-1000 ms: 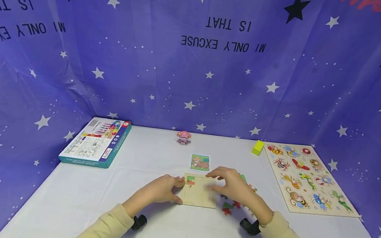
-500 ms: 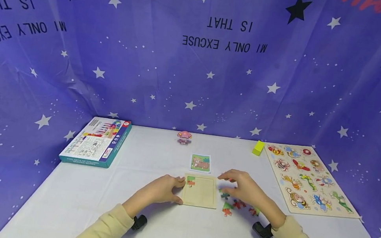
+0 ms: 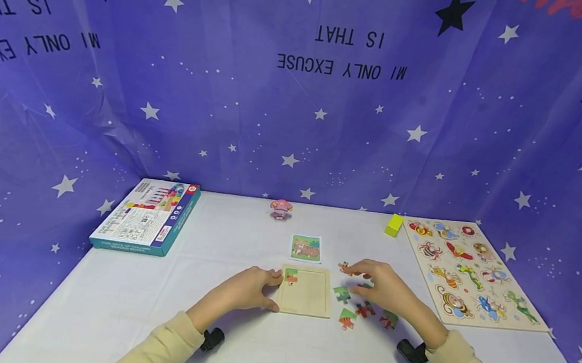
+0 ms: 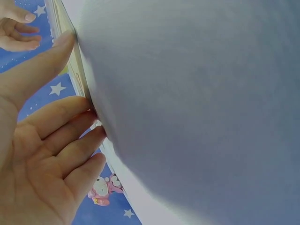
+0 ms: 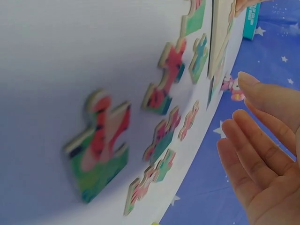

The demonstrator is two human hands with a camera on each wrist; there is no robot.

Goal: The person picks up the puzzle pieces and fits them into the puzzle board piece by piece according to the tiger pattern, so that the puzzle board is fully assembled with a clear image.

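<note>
A square wooden puzzle tray (image 3: pixel 305 295) lies mid-table, with one puzzle piece (image 3: pixel 291 276) in its far left corner. My left hand (image 3: pixel 250 288) rests against the tray's left edge, thumb and fingertips touching it without wrapping round it. Over the loose pieces to the right is my right hand (image 3: pixel 379 284), its fingers loosely bent. The right wrist view shows nothing between that hand's thumb and fingers. Close by its fingertips in the head view lies an orange piece (image 3: pixel 344 267). Green piece (image 3: pixel 342 294) and striped piece (image 3: pixel 347 319) lie nearer the tray; the hand partly covers others.
Behind the tray lies a tiger picture card (image 3: pixel 306 248). Farther back stand a pink figurine (image 3: pixel 281 209) and a yellow block (image 3: pixel 394 225). A flat game box (image 3: pixel 147 216) lies at the left, an insect peg board (image 3: pixel 470 273) at the right.
My right hand has moved right from above the tray to over the loose pieces, uncovering several. My left hand and the tray have stayed put.
</note>
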